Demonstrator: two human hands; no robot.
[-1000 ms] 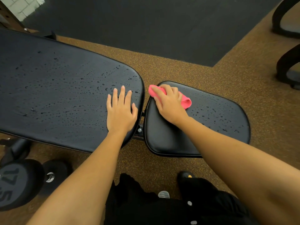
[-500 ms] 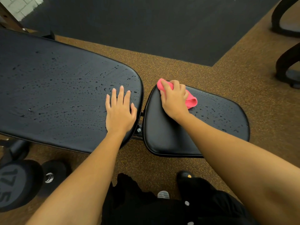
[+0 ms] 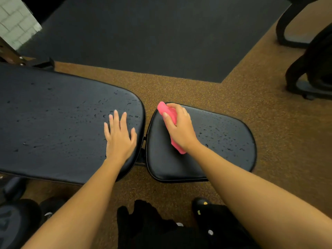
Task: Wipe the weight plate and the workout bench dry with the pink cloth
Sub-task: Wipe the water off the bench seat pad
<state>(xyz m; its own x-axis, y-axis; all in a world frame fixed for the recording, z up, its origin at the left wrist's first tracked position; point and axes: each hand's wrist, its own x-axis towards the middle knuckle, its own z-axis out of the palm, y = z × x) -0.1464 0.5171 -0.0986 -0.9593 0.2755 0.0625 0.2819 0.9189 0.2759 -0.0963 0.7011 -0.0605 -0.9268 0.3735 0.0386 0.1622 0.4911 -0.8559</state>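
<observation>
The workout bench has a long black back pad (image 3: 53, 123) on the left and a smaller seat pad (image 3: 224, 141) on the right. Water drops dot both. My left hand (image 3: 119, 139) lies flat with straight fingers on the back pad's right end. My right hand (image 3: 181, 128) grips the pink cloth (image 3: 168, 112) and presses it on the left part of the seat pad. The cloth sticks out beyond my fingers at the far-left corner and below my wrist. The seat's left side looks free of drops; its right side is beaded. No weight plate is in view.
A dark dumbbell (image 3: 16, 221) lies on the floor at the lower left, under the back pad's near edge. Black curved equipment legs (image 3: 305, 78) stand at the far right. A dark floor mat (image 3: 161, 36) lies beyond the bench, and my shoes (image 3: 201, 203) are below.
My right hand has turned and drawn the cloth from the seat's far edge back along its left side. My left hand has stayed flat on the back pad.
</observation>
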